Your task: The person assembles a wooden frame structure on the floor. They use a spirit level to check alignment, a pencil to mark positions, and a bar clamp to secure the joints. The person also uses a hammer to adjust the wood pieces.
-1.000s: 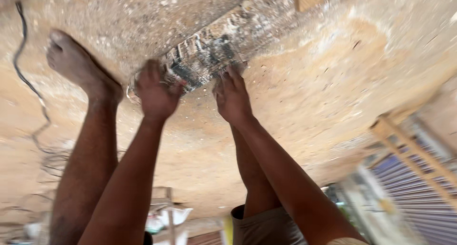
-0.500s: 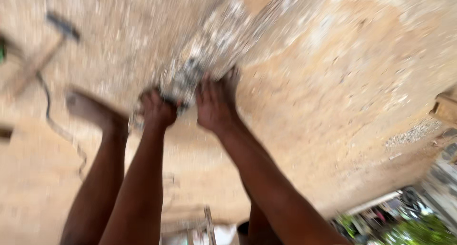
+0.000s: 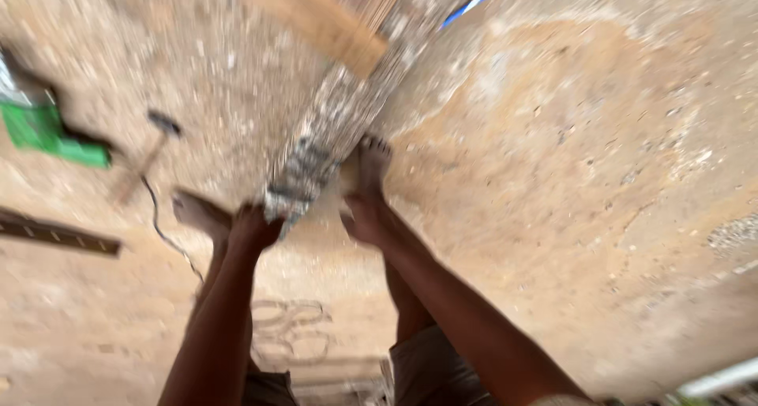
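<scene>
Hands grip near end of long dusty plank [image 3: 332, 130] on dirt ground: left hand [image 3: 254, 228] clenched at its left edge, right hand [image 3: 365, 220] at its right edge.

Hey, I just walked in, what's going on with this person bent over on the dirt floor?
A barefoot person is bent over a sandy dirt floor, gripping the near end of a long, dirty, mortar-crusted plank with both hands. The left hand holds one side of that end and the right hand the other, with a bare foot right beside it. A hammer, a green object and a thin cord lie to the left. The picture is blurred.
</scene>
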